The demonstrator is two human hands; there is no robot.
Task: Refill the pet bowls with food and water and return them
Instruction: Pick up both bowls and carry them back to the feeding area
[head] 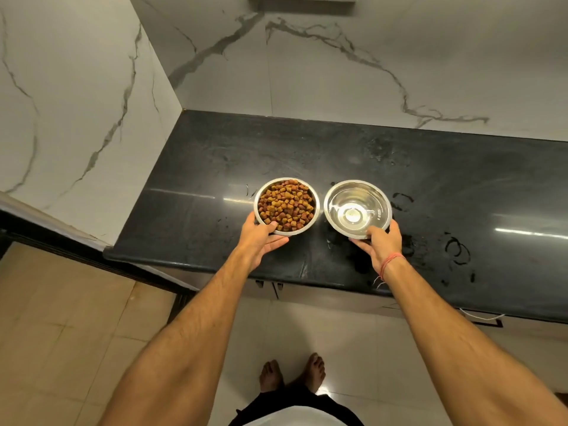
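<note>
Two steel pet bowls sit side by side over the black countertop [399, 167]. The food bowl [316, 200], on the left, is heaped with brown kibble [285, 205]. My left hand [259, 241] grips its near rim, thumb over the edge and fingers underneath. The water bowl [332, 195], on the right, holds clear water with a bright light reflection at its bottom. My right hand [381, 245] holds its near rim the same way. Whether the bowls rest on the counter or are slightly lifted I cannot tell.
Water splashes and wet rings [458, 250] mark the counter to the right of the bowls. White marble walls [76, 103] close the corner at left and behind. Cabinet fronts with a handle [488, 320] run below the counter edge. My bare feet [292, 376] stand on light floor tiles.
</note>
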